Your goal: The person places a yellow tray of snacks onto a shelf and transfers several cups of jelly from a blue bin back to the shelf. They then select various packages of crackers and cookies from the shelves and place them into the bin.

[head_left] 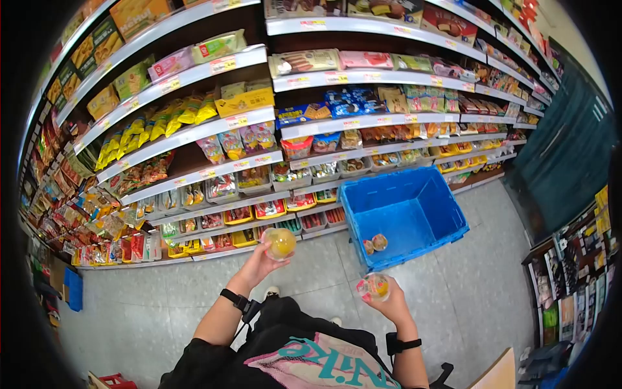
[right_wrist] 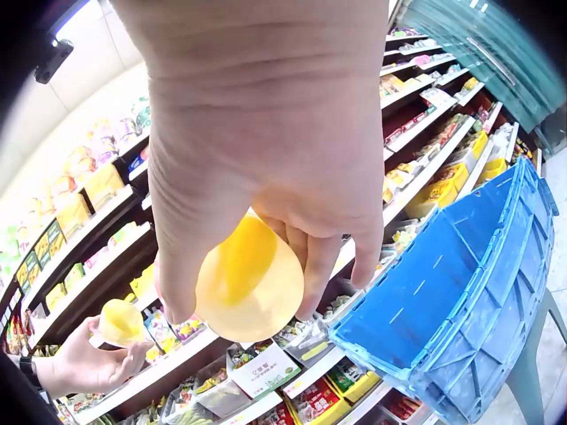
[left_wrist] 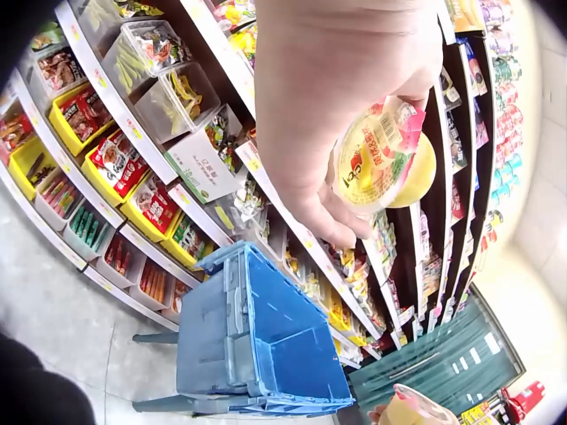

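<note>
My left hand [head_left: 260, 264] grips a clear fruit jelly cup [head_left: 281, 244] with yellow fruit inside, held in front of the shelves. Its printed lid [left_wrist: 376, 158] with a pink edge shows in the left wrist view. Over by the near side of the blue crate [head_left: 407, 223], my right hand [head_left: 397, 306] holds a second jelly cup [head_left: 375, 286], also with yellow content. The thumb and fingers curl round that cup's rounded body [right_wrist: 252, 288] in the right wrist view. Two similar cups [head_left: 379, 242] lie inside the crate at its near left corner.
Snack shelves [head_left: 363, 123] curve across the front and left, with yellow bins [head_left: 270, 209] on the low tiers. The crate stands raised on legs [left_wrist: 164, 405] beside the shelves. A dark green curtain [head_left: 557, 149] hangs at the right, above another goods rack [head_left: 570, 285].
</note>
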A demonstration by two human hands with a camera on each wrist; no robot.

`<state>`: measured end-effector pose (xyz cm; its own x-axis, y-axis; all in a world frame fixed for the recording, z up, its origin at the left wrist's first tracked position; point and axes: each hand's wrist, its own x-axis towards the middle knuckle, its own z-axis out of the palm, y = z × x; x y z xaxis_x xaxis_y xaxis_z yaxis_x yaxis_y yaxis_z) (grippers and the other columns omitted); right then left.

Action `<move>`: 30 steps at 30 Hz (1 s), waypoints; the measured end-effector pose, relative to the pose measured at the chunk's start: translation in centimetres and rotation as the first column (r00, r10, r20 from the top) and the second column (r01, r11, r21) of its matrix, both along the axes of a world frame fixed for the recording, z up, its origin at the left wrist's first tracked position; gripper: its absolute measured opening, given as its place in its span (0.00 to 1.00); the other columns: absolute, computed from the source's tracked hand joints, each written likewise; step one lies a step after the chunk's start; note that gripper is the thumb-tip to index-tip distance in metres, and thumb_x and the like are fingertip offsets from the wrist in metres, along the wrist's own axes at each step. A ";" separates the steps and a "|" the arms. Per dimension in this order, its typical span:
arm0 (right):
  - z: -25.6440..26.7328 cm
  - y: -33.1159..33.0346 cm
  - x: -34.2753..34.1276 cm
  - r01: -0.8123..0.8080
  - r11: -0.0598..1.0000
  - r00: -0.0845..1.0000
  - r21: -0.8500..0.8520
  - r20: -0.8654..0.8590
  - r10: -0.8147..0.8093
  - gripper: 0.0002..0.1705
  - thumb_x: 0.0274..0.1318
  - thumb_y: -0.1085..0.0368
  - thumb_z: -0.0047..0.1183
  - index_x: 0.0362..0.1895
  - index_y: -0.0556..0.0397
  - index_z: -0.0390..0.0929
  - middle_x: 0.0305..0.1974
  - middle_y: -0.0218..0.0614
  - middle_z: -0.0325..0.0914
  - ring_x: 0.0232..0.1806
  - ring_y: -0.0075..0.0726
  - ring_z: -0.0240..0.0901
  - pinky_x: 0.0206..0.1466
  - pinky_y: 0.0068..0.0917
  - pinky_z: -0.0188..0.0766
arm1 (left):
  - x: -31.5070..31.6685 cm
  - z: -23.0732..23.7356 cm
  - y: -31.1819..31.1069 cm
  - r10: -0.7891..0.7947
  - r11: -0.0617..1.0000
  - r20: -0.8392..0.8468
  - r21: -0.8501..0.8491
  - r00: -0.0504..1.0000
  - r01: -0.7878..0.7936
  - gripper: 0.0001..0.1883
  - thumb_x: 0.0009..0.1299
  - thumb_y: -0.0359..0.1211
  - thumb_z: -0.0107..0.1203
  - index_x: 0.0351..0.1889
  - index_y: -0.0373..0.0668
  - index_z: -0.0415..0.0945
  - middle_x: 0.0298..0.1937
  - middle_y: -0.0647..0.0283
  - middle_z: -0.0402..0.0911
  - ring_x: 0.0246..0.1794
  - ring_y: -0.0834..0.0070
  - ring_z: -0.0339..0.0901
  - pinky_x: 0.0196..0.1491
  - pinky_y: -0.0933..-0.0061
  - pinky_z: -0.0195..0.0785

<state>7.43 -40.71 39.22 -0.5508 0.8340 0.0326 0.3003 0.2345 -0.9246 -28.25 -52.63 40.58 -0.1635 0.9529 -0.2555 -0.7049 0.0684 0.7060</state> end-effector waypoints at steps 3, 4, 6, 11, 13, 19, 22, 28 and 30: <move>-0.7 -0.1 -2.5 0.025 1.000 1.000 -0.011 0.016 -0.025 0.34 0.34 0.64 0.73 0.49 0.55 0.73 0.45 0.38 0.78 0.47 0.35 0.75 0.52 0.30 0.71 | -4.9 -1.0 0.0 0.150 0.988 -0.264 0.023 0.953 -0.149 0.32 0.69 0.40 0.50 0.69 0.43 0.53 0.61 0.56 0.69 0.58 0.64 0.71 0.61 0.63 0.64; -0.7 -0.2 -3.5 0.032 0.999 0.999 -0.041 0.037 -0.030 0.34 0.34 0.64 0.73 0.50 0.56 0.73 0.45 0.38 0.78 0.47 0.35 0.75 0.52 0.30 0.71 | -7.4 -1.3 -0.1 0.174 0.983 -0.410 0.014 0.895 -0.184 0.32 0.68 0.38 0.51 0.69 0.42 0.54 0.59 0.58 0.70 0.57 0.67 0.71 0.59 0.65 0.64; -0.6 -0.4 -6.1 0.046 0.998 0.998 -0.038 0.045 -0.044 0.34 0.34 0.64 0.73 0.50 0.56 0.73 0.45 0.38 0.78 0.47 0.35 0.75 0.52 0.30 0.71 | -12.8 -1.6 -0.6 0.206 0.951 -0.582 -0.071 0.786 -0.301 0.33 0.64 0.30 0.55 0.68 0.42 0.57 0.56 0.61 0.72 0.55 0.73 0.71 0.55 0.69 0.66; -0.4 -1.5 -14.8 0.140 0.990 0.984 -0.019 0.111 -0.137 0.35 0.34 0.64 0.73 0.50 0.57 0.72 0.44 0.39 0.78 0.46 0.35 0.76 0.51 0.29 0.71 | -27.7 -1.2 -0.3 0.465 0.806 -0.822 0.240 0.329 -0.541 0.35 0.55 0.24 0.63 0.62 0.39 0.61 0.59 0.57 0.69 0.60 0.69 0.68 0.60 0.70 0.64; -0.2 -2.2 -18.9 0.106 0.994 0.994 -0.037 0.018 -0.105 0.34 0.34 0.65 0.73 0.49 0.58 0.73 0.44 0.40 0.78 0.45 0.34 0.76 0.50 0.29 0.71 | -34.6 -1.7 -0.1 0.432 0.753 -0.902 0.363 -0.004 -0.549 0.39 0.51 0.26 0.64 0.62 0.38 0.59 0.59 0.51 0.65 0.60 0.59 0.65 0.61 0.63 0.62; 1.0 -5.1 -28.4 0.042 0.998 0.997 -0.042 0.060 -0.039 0.35 0.33 0.64 0.73 0.50 0.58 0.72 0.44 0.41 0.78 0.45 0.36 0.76 0.50 0.29 0.71 | -45.2 0.0 1.0 0.186 0.782 -0.951 0.296 -0.248 -0.548 0.35 0.47 0.31 0.64 0.55 0.32 0.66 0.51 0.43 0.71 0.51 0.47 0.68 0.57 0.56 0.62; 1.3 -6.6 -30.9 0.050 0.999 0.986 0.007 0.161 -0.050 0.36 0.33 0.63 0.73 0.50 0.58 0.72 0.44 0.43 0.78 0.45 0.40 0.76 0.49 0.30 0.71 | -48.5 -3.1 1.4 0.074 0.861 -0.969 0.181 -0.234 -0.475 0.29 0.49 0.35 0.63 0.49 0.32 0.72 0.46 0.43 0.78 0.45 0.48 0.74 0.55 0.56 0.64; 0.8 -8.2 -33.0 0.077 0.997 0.973 0.005 0.216 -0.076 0.36 0.34 0.60 0.73 0.50 0.58 0.71 0.44 0.45 0.77 0.46 0.43 0.76 0.49 0.33 0.72 | -44.1 1.7 -0.1 -0.116 0.859 -0.909 0.110 -0.400 -0.500 0.25 0.54 0.39 0.63 0.50 0.41 0.76 0.52 0.48 0.75 0.55 0.50 0.68 0.62 0.54 0.58; 1.1 -8.3 -33.6 0.074 0.997 0.972 0.008 0.223 -0.074 0.37 0.34 0.60 0.73 0.50 0.57 0.71 0.44 0.45 0.77 0.46 0.43 0.76 0.49 0.33 0.72 | -43.1 1.0 -1.1 0.083 0.936 -0.785 0.274 -0.614 -0.223 0.27 0.61 0.40 0.59 0.58 0.43 0.70 0.57 0.54 0.73 0.59 0.52 0.66 0.64 0.54 0.56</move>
